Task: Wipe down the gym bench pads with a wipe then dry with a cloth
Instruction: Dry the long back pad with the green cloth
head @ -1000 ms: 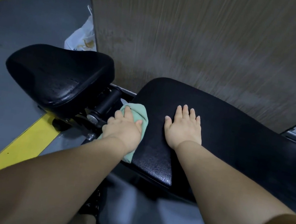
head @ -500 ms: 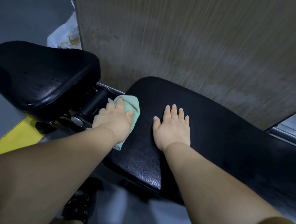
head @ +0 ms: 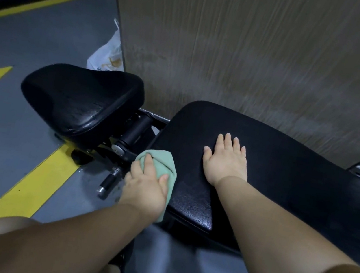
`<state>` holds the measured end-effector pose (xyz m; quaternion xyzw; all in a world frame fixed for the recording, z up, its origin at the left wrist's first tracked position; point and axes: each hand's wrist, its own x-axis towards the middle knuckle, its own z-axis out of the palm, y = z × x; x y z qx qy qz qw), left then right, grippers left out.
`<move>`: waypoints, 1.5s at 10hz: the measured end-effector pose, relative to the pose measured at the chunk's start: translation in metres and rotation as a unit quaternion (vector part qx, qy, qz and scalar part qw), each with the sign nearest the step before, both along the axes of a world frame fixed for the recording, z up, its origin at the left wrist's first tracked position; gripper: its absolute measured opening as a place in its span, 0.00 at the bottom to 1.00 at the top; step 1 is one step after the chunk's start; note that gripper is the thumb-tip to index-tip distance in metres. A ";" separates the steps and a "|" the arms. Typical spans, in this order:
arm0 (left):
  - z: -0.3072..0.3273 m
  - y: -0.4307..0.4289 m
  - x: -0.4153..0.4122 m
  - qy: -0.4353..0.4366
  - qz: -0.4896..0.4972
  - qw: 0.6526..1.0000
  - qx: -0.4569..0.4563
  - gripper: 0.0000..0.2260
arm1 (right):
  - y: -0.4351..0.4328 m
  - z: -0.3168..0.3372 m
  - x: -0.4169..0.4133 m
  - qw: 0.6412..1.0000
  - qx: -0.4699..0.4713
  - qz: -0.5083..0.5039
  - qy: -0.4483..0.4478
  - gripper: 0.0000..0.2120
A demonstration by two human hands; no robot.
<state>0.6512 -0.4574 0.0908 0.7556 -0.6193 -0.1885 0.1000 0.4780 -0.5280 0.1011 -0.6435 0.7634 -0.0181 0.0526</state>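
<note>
Item: green cloth (head: 164, 160), bunched under L hand (head: 145, 187), fingers curled over it, at near-left edge of long pad (head: 285, 176).
R hand (head: 227, 160): flat, fingers straight, braced on pad top, apart from L.
Seat pad (head: 81, 99): far left, shiny patches.
Tip: firm overlapping strokes, follow edge round; seat likely next.

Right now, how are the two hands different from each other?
The left hand grips a green cloth, while the right hand holds nothing. The left hand's fingers curl over the cloth at the end edge of the long pad, while the right hand lies flat on top of the pad with its fingers straight. Both hands are at the same black pad.
</note>
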 end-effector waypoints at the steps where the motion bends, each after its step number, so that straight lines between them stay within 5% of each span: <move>1: 0.005 -0.019 -0.003 -0.011 0.005 1.000 0.016 0.30 | 0.000 -0.001 -0.001 1.000 0.000 -0.001 0.004 0.30; 5: 0.012 -0.119 -0.010 0.000 -0.037 0.999 0.021 0.26 | -0.003 -0.004 0.000 1.000 -0.002 -0.003 0.009 0.30; 9: 0.013 -0.058 0.006 0.007 -0.029 0.999 0.017 0.26 | 0.001 0.001 -0.001 1.000 0.016 0.000 -0.015 0.30; 12: 0.012 -0.002 -0.006 0.025 0.008 0.997 0.067 0.30 | 0.055 0.017 0.037 0.969 -0.082 0.123 -0.196 0.23; 13: 0.016 0.010 -0.006 0.062 -0.006 0.993 0.099 0.30 | 0.074 0.028 0.054 0.944 -0.108 0.129 -0.285 0.20; 14: 0.023 0.011 0.011 0.213 -0.009 0.972 0.103 0.23 | 0.092 0.037 0.072 0.931 -0.105 0.147 -0.316 0.19; 15: 0.033 0.007 0.034 0.459 0.104 0.879 0.077 0.15 | 0.102 0.035 0.093 0.928 -0.085 0.181 -0.313 0.21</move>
